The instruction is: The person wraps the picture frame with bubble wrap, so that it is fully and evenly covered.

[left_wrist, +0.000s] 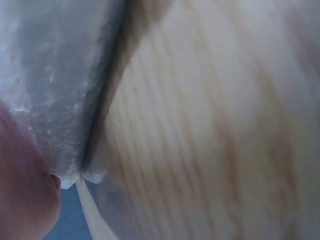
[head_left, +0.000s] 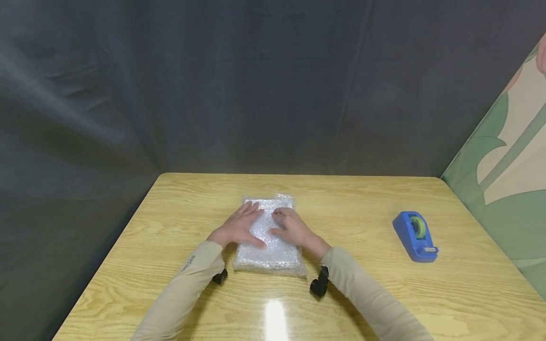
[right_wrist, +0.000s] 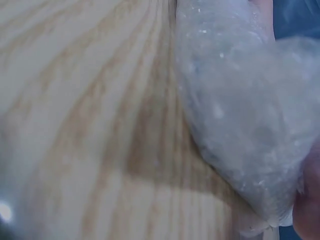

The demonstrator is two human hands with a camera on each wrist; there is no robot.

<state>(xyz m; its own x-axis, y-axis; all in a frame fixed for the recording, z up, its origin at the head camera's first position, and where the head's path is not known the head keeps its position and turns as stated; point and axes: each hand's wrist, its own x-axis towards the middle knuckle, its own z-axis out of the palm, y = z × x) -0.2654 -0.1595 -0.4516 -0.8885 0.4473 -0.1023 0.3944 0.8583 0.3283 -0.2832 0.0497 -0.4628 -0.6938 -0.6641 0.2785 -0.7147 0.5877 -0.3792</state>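
A flat rectangular package in bubble wrap [head_left: 270, 258] lies on the wooden table, its wrap loose and crinkled along the near and far edges. My left hand [head_left: 238, 228] rests on its left half with the fingers spread. On the right half lies my right hand [head_left: 295, 230], thumb stretched toward the middle and fingers slightly bent. Seen from the left wrist, the bubble wrap [left_wrist: 55, 70] bulges over the package's side, beside part of the hand [left_wrist: 25, 185]. The right wrist view shows puffed-up wrap [right_wrist: 245, 110] along the other side, with a fingertip [right_wrist: 309, 205] against it.
A blue tape dispenser [head_left: 414, 237] with a roll of greenish tape [head_left: 419, 227] stands on the table [head_left: 350, 203] to the right. Behind the table hangs a dark curtain [head_left: 273, 85]. A patterned wall covering [head_left: 512, 189] borders the right side.
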